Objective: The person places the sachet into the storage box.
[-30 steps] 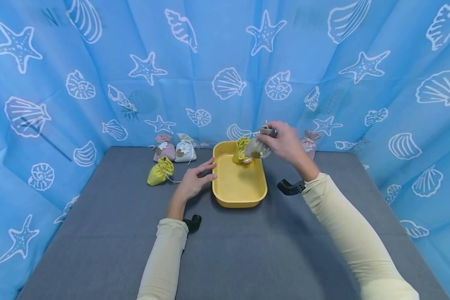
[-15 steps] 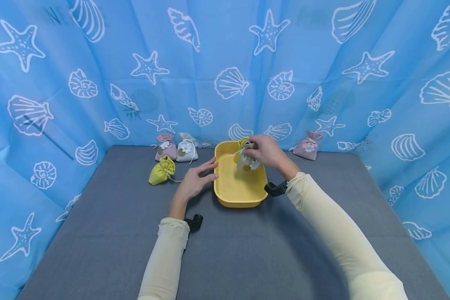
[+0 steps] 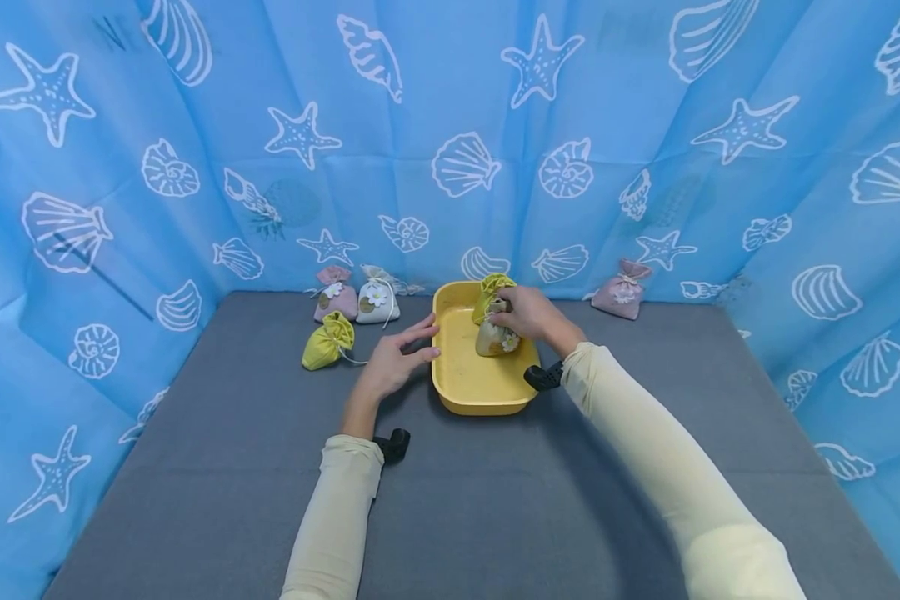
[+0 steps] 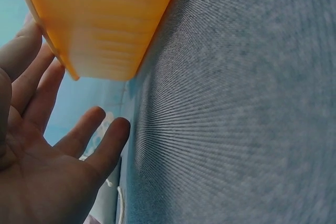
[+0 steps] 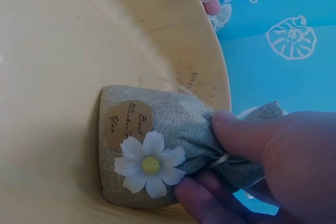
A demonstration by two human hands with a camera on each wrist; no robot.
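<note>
Grey desk (image 3: 450, 500), blue curtain (image 3: 390, 83) behind, right hand (image 3: 536, 315), grip pinching grey pouch (image 3: 491, 340) by its neck inside yellow tray (image 3: 476, 383), left hand (image 3: 392, 365) at tray's rim, grip loose.

I see the right hand (image 3: 531, 313) has swung away from the counter's (image 3: 450, 500) right edge and come lower, taking the grey-beige pouch (image 3: 490, 341) from over the yellow tray's (image 3: 483, 381) rim down inside it. The pink pouch (image 3: 619, 292) at the counter's back edge, partly covered before, now shows whole.
</note>
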